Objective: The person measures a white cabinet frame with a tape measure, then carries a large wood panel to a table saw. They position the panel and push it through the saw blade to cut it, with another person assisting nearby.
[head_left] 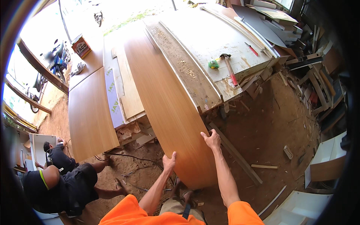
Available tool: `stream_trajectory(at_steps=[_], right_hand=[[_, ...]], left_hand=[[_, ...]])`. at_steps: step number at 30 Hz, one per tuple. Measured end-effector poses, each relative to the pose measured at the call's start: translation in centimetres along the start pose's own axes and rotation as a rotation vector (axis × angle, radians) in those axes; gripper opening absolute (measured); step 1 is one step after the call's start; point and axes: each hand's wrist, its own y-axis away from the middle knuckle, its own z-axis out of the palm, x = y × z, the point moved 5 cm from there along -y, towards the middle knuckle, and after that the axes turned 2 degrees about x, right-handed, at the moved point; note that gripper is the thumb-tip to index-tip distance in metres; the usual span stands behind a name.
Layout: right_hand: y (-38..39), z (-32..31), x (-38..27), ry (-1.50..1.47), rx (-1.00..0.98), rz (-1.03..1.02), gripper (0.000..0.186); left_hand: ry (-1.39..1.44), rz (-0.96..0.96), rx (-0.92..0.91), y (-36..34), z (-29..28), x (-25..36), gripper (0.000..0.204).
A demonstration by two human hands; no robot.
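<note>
A long wood-grain board (pixel 168 101) runs from the workbench down toward my body, its near end jutting past the bench edge. My left hand (pixel 169 162) grips its left edge, thumb lying on top and the fingers hidden beneath. On the right edge, slightly farther up, my right hand (pixel 212 140) holds the board in the same way. The far part of the board rests on the bench beside a rough, glue-stained plank (pixel 183 67). A pale plywood strip (pixel 129 86) lies to its left.
A claw hammer (pixel 229 69), a green tape measure (pixel 213 64) and a red-handled tool (pixel 252 49) lie on the white bench top (pixel 195 33). Another brown panel (pixel 92 116) overhangs at left, near two people (pixel 63 176) crouched low. Wood scraps (pixel 318 78) pile up right.
</note>
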Motion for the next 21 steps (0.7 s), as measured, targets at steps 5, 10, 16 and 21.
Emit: stream_trajectory(at_steps=[5,10,16,21], right_hand=[[4.0,1.5,6.7,-0.473,-0.170,-0.088,0.069],[2.2,4.4,9.0,-0.293,-0.205,-0.090,0.064],[-1.7,6.0,5.1,-0.419,-0.173,-0.144,0.060],[-1.7,4.7,3.8,-0.375,-0.119,-0.083,0.063]], left_hand=[[0.106,0.057,-0.097,-7.9,-1.7,6.2,0.041],[0.168,0.007,-0.174,-13.0,-2.6,10.1,0.042],[0.191,0.019,-0.147,-16.2,-3.0,13.4,0.041],[0.261,-0.026,-0.122,-17.7,-2.6,13.7,0.052]])
